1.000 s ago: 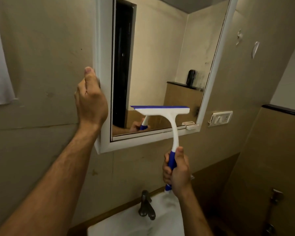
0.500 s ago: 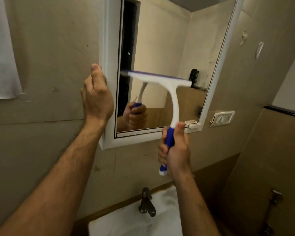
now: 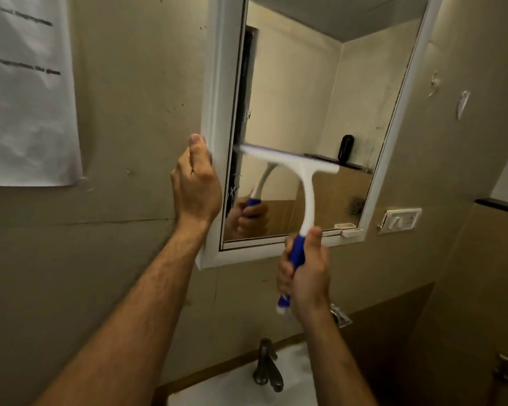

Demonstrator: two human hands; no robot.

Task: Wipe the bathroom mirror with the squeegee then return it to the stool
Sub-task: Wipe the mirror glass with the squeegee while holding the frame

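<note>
The white-framed bathroom mirror point(image 3: 314, 92) hangs on the beige wall. A white squeegee point(image 3: 299, 168) with a blue handle lies with its blade against the lower half of the glass, tilted down to the right and blurred. My right hand point(image 3: 305, 276) is shut on the blue handle below the mirror's bottom edge. My left hand point(image 3: 195, 183) grips the left side of the mirror frame. The glass reflects my hand and the squeegee. No stool is in view.
A white sink point(image 3: 247, 385) with a metal tap point(image 3: 266, 364) sits below the mirror. A white paper sheet point(image 3: 27, 89) hangs on the wall at left. A switch plate point(image 3: 401, 219) is right of the mirror, with a small white latch point(image 3: 351, 231) on the frame.
My right hand raised the squeegee from the mirror's bottom edge to its middle; the blade now tilts. My left hand stays on the frame. My view shifted left and up.
</note>
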